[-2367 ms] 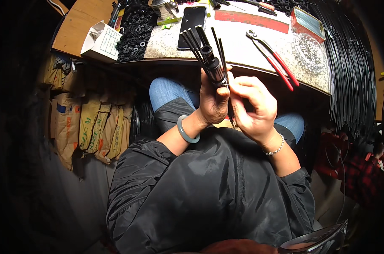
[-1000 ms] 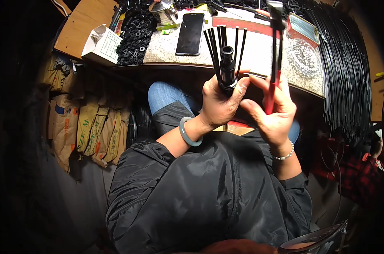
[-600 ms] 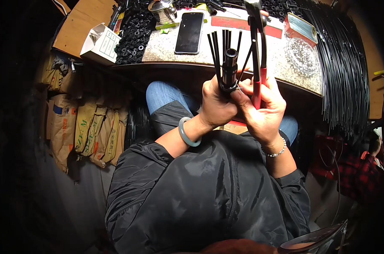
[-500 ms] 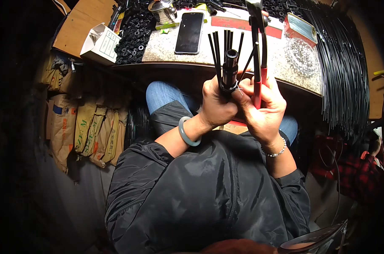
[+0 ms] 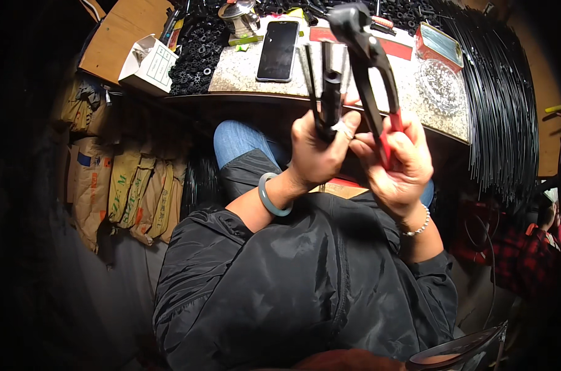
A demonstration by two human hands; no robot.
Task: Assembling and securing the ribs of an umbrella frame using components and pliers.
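Observation:
Upright in my left hand (image 5: pixel 317 151) is a black tube (image 5: pixel 331 93), with thin black rods (image 5: pixel 311 80) standing around it. The left fingers wrap its lower end. A bit of thin pale wire (image 5: pixel 342 128) shows by the left thumb at the tube's base. My right hand (image 5: pixel 399 167) grips pincers (image 5: pixel 354 31) by their red handles, with the dark head pointing up and away above the bench. Its thumb and fingertips come close to the wire; whether they pinch it cannot be made out. Motion blurs the tube and pincers somewhat.
On the bench (image 5: pixel 243 83) lie a phone (image 5: pixel 278 52), a coil of thin wire (image 5: pixel 440 86), and heaps of small black parts (image 5: pixel 200 62). Long black rods (image 5: pixel 497 105) hang over its right edge. A white box (image 5: pixel 149 65) stands left. Another person (image 5: pixel 534 247) sits at far right.
My right hand has moved slightly right and down, away from the left hand. The pincers' head has tilted left and nearer. The tube has tipped a little, and the left thumb has risen against its base.

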